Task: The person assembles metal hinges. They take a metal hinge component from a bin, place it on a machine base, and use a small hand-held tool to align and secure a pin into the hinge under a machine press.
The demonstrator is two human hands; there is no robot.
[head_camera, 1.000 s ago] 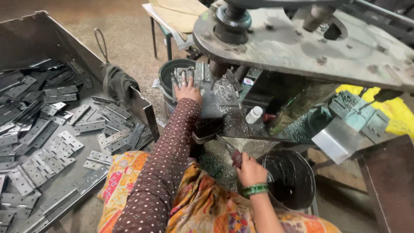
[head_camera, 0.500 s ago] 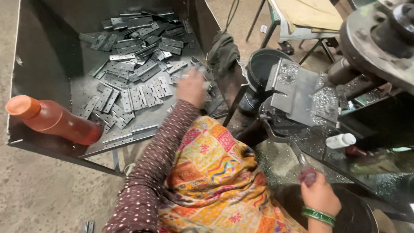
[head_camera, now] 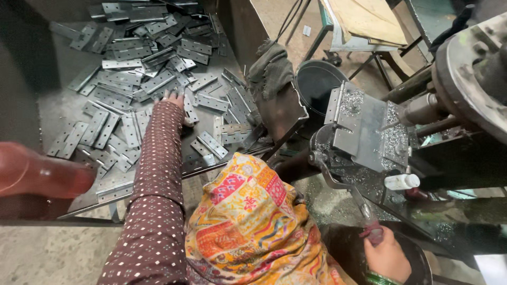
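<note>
My left hand (head_camera: 173,98) reaches out into a grey metal tray (head_camera: 58,95) heaped with several flat hinge plates (head_camera: 153,79). It lies palm down on the plates. My dotted maroon sleeve hides most of it, so only the fingertips show, and whether they grip a plate is unclear. My right hand (head_camera: 388,257) is low at the right, closed around the red-wrapped end of a metal lever handle (head_camera: 372,232). That lever runs up to the machine's jig plate (head_camera: 364,126), which is strewn with metal shavings.
A blurred orange-red bottle (head_camera: 42,174) stands near the tray's front left. A grey rag (head_camera: 270,68) hangs on the tray's right corner beside a dark bucket (head_camera: 317,82). A small white bottle (head_camera: 401,182) lies under the jig. A stool (head_camera: 364,21) stands behind.
My left hand left the machine's jig, swung left to the tray and has now settled onto the plates. My view turned left with it. My right hand stays on the lever handle.
</note>
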